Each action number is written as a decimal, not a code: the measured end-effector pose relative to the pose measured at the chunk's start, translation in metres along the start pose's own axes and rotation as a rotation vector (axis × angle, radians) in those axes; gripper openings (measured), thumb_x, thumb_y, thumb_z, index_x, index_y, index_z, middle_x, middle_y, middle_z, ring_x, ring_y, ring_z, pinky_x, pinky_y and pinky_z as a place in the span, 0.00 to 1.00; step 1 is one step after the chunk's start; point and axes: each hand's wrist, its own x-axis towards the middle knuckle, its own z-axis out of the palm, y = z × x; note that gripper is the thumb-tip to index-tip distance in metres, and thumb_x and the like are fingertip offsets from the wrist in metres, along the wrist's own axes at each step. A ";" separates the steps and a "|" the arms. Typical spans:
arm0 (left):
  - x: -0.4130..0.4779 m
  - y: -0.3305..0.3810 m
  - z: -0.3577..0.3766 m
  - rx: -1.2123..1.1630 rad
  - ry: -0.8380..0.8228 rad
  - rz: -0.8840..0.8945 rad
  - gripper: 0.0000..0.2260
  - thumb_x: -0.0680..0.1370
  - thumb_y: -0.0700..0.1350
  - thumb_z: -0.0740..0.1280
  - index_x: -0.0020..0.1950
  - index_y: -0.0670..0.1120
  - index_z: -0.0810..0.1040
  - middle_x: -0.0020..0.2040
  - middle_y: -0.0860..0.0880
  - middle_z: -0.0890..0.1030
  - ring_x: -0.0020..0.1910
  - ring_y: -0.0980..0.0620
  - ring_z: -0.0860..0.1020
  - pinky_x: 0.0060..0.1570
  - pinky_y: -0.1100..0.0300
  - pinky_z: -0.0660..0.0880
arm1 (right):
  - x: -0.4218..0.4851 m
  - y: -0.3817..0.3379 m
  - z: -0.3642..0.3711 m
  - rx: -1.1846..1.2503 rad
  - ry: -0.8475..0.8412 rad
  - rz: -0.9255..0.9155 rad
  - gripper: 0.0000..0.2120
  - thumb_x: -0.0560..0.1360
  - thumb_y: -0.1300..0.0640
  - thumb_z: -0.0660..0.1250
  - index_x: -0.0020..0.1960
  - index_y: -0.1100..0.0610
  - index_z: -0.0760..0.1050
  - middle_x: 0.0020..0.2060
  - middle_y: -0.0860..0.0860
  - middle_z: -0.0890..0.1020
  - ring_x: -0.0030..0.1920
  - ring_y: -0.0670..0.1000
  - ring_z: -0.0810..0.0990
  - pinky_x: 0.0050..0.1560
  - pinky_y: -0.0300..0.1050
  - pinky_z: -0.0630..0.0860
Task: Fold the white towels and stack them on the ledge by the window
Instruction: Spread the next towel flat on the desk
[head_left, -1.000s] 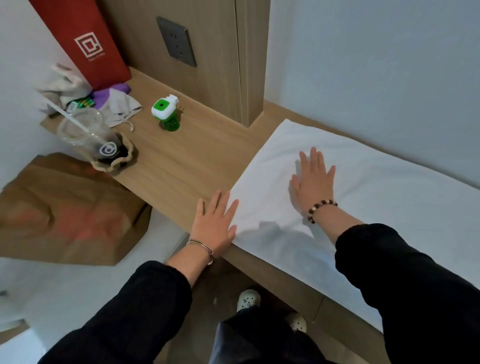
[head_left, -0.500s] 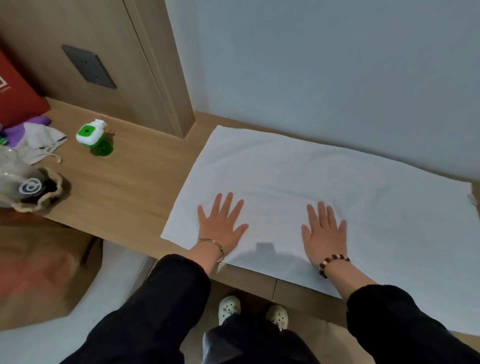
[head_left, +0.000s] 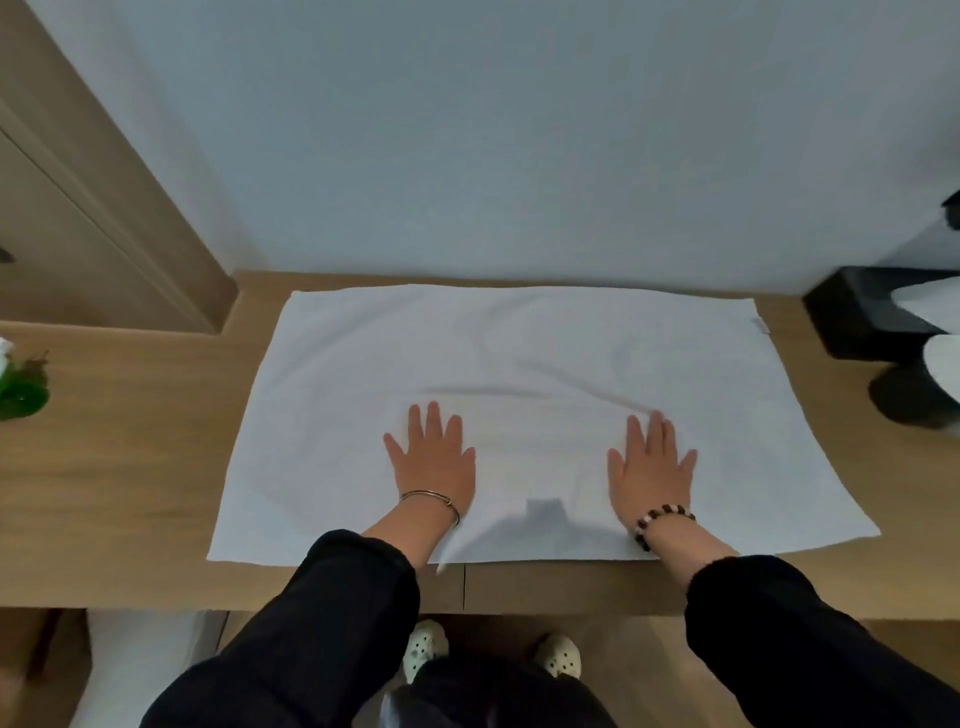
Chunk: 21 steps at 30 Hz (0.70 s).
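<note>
Pale wall (head_left: 519, 130) behind, wood-grain desk (head_left: 130, 467) running along it, wood panel (head_left: 78, 208) at the left. One white towel (head_left: 519, 353) lies spread out flat on the desk, long side parallel to the wall, near edge close to the desk's front edge. The left hand (head_left: 434, 467) and right hand (head_left: 652, 470) are both palm-down on the near half of the towel, well apart. The fingers (head_left: 432, 423) are straight and slightly spread, pressing the cloth and gripping nothing. A low wrinkle runs across the towel just ahead of the fingertips. A green bottle (head_left: 21, 389) sits at the far left and a black object (head_left: 857, 322) at the far right, both off the towel. Step looks like smoothing or flattening before the first fold; no fold made, no stack visible, so the task is early. The next move probably calls for pushing that wrinkle out toward the far edge, then pinching two corners and bringing one side over to meet the other, edges aligned. No window is in view, so I cannot tell whether this desk is the target ledge.
</note>
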 end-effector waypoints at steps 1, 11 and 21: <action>0.001 0.008 0.000 -0.007 0.015 0.005 0.24 0.82 0.53 0.46 0.77 0.50 0.48 0.78 0.48 0.42 0.76 0.45 0.39 0.71 0.38 0.46 | 0.002 0.000 -0.002 0.012 0.023 -0.031 0.28 0.81 0.45 0.42 0.78 0.54 0.41 0.76 0.54 0.38 0.76 0.54 0.38 0.74 0.59 0.43; 0.013 0.034 0.037 0.110 0.176 0.124 0.26 0.80 0.58 0.40 0.76 0.57 0.36 0.77 0.51 0.35 0.75 0.47 0.34 0.71 0.39 0.40 | 0.044 -0.015 -0.010 -0.033 0.283 -0.190 0.21 0.81 0.51 0.49 0.72 0.56 0.60 0.72 0.54 0.62 0.71 0.55 0.59 0.71 0.53 0.57; 0.046 0.040 0.021 0.018 0.444 0.120 0.18 0.77 0.59 0.53 0.62 0.53 0.66 0.62 0.52 0.67 0.61 0.47 0.63 0.57 0.47 0.63 | 0.082 -0.071 0.016 0.041 0.245 -0.411 0.27 0.80 0.44 0.41 0.77 0.47 0.43 0.77 0.49 0.42 0.76 0.51 0.40 0.72 0.61 0.41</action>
